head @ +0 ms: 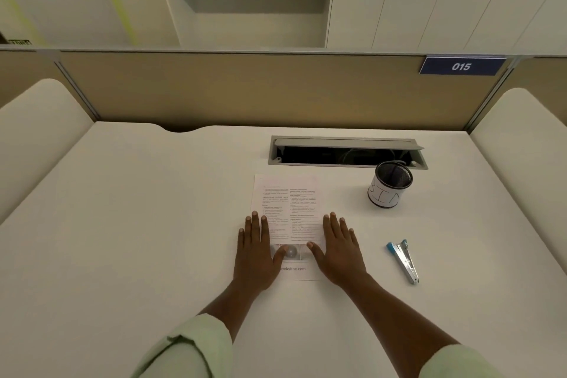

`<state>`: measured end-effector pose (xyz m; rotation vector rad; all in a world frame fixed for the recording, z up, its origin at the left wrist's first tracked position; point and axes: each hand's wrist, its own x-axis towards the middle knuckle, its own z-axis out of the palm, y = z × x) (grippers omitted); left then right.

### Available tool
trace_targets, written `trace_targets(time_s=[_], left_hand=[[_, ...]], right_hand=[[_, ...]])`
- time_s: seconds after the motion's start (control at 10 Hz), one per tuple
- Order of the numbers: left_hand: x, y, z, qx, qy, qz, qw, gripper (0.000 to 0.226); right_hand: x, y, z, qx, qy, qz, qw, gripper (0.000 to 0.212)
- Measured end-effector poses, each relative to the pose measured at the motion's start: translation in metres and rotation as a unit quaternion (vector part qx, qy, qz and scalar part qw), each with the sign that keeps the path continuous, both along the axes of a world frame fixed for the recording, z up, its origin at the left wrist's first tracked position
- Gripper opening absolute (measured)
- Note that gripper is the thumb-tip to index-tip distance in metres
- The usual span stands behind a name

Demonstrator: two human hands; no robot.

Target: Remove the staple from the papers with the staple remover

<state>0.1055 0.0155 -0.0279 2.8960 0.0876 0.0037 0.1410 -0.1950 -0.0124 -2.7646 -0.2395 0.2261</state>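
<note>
A printed stack of papers lies flat on the white desk, its long side running away from me. My left hand rests palm down on the papers' lower left edge, fingers spread. My right hand rests palm down on the lower right edge, fingers apart too. Neither hand holds anything. A blue and silver staple remover lies on the desk to the right of my right hand, apart from it. The staple itself is too small to make out.
A black mesh cup with a white label stands right of the papers' top. Behind it is an open cable tray slot in the desk. A tan partition bounds the far edge, and padded side panels flank the desk.
</note>
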Motion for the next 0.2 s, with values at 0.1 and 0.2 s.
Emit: trace_targets(time_s=[0.1, 0.2], left_hand=[[0.005, -0.011, 0.016, 0.001, -0.033, -0.038, 0.999, 0.088], [0.025, -0.026, 0.048, 0.005, -0.064, -0.056, 0.996, 0.089]], right_hand=[[0.005, -0.009, 0.013, -0.022, -0.046, 0.012, 0.999, 0.084], [0.019, -0.013, 0.039, -0.035, -0.085, 0.01, 0.996, 0.084]])
